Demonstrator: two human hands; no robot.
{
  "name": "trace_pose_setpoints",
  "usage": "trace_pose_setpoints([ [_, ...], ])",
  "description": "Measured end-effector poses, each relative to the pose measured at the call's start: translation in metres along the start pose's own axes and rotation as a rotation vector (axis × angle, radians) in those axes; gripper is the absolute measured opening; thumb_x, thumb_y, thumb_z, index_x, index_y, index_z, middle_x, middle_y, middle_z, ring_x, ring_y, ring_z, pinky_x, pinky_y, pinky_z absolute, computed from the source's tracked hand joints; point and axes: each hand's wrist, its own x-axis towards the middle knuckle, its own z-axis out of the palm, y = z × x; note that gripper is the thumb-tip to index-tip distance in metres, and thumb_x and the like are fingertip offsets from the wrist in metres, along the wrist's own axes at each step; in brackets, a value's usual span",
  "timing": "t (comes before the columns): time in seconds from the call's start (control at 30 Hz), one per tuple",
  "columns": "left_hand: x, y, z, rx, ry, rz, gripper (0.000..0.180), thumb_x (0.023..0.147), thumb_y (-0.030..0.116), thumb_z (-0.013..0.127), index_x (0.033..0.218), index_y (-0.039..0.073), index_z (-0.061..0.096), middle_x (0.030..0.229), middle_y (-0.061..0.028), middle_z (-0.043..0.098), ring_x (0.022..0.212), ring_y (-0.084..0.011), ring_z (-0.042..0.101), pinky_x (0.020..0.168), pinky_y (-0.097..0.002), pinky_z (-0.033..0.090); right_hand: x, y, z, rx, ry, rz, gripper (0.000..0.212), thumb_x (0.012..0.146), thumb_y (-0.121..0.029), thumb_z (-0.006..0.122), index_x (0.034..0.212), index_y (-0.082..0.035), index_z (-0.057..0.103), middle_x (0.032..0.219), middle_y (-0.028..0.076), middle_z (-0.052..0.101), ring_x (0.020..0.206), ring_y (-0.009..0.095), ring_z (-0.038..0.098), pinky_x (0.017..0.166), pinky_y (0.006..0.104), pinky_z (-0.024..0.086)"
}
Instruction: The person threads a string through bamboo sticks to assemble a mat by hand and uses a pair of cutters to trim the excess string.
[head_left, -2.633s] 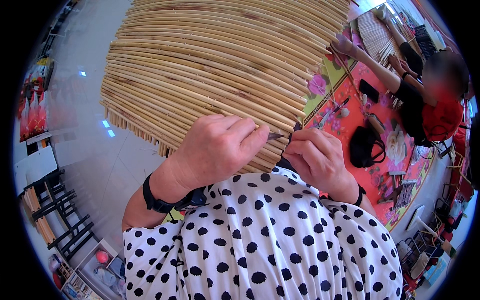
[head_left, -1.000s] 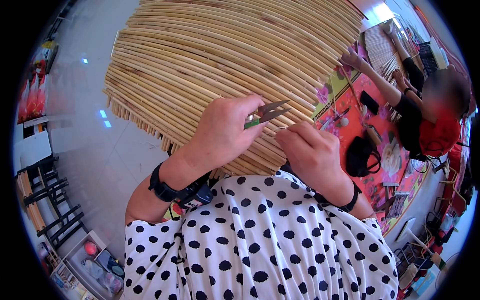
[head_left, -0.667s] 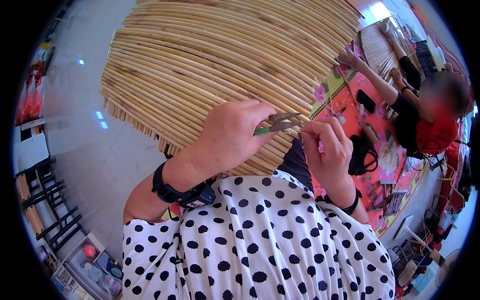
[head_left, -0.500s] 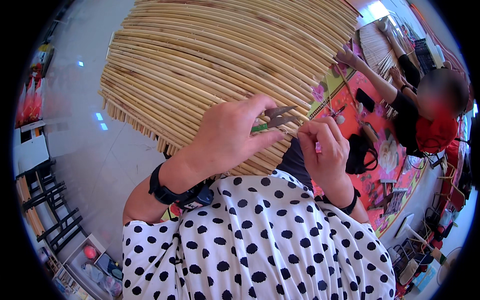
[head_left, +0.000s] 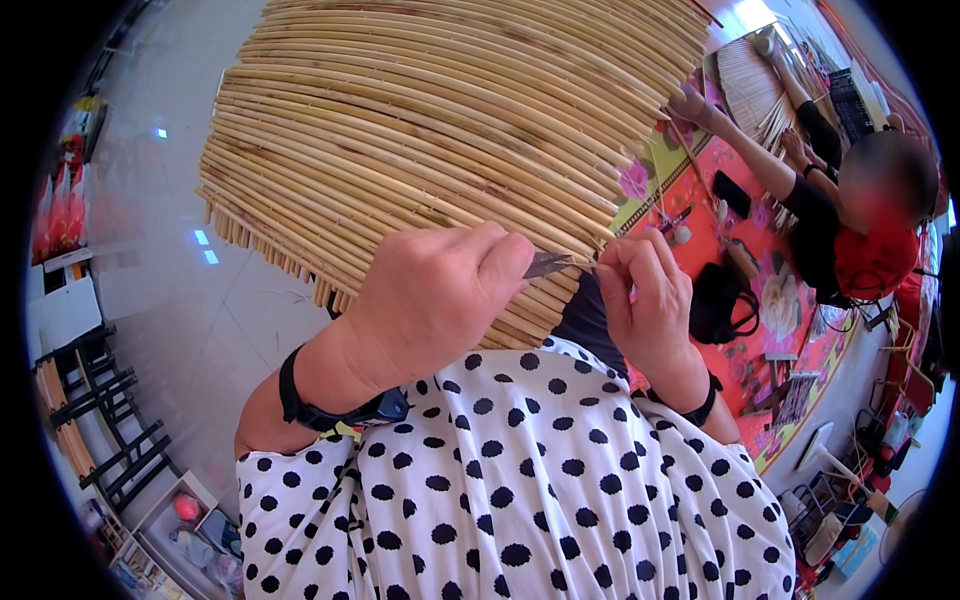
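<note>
A mat of thin reed stalks (head_left: 430,130), bound with thread, spreads in front of me. My left hand (head_left: 440,290) is closed around small thread snips (head_left: 546,264); their grey blades are together, their tips at thread by the mat's right edge. The grip of the snips is hidden inside my fingers. Just right of the tips, my right hand (head_left: 648,295) pinches a thin pale thread (head_left: 588,263) close to the stalk ends. The thread's further run is too fine to follow.
At the right a co-worker (head_left: 845,220) sits beside another reed mat (head_left: 755,85). A red flowered floor cloth (head_left: 740,375) holds a dark phone (head_left: 731,194) and a black bag (head_left: 722,303). On the left are a black folding rack (head_left: 100,420) and an open box (head_left: 185,515).
The snips' blades have closed, and my left hand has turned over so its back faces up. The right hand stays almost in place, still pinching.
</note>
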Motion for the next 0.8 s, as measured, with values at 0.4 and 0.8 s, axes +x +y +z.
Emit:
trace_pose_setpoints([
  [0.4, 0.026, 0.002, 0.032, -0.477, -0.038, -0.175, 0.025, 0.073, 0.009, 0.074, 0.094, 0.003, 0.062, 0.074, -0.0123, 0.063, 0.064, -0.0257, 0.064, 0.057, -0.0321, 0.048, 0.002, -0.004, 0.003, 0.037, 0.01, -0.081, 0.017, 0.075, 0.001, 0.069, 0.087, -0.003, 0.057, 0.083, 0.008, 0.057, 0.062, 0.023, 0.059, 0.047, 0.0315, 0.045],
  [0.8, 0.021, -0.005, 0.019, -0.499, 0.023, -0.223, 0.015, 0.077, 0.007, 0.071, 0.086, 0.0, 0.062, 0.065, -0.0091, 0.058, 0.054, -0.0181, 0.052, 0.051, -0.0291, 0.041, 0.006, -0.004, 0.007, 0.056, 0.106, -0.095, 0.016, 0.07, 0.003, 0.073, 0.083, -0.002, 0.065, 0.078, 0.008, 0.062, 0.058, 0.019, 0.061, 0.05, 0.028, 0.047],
])
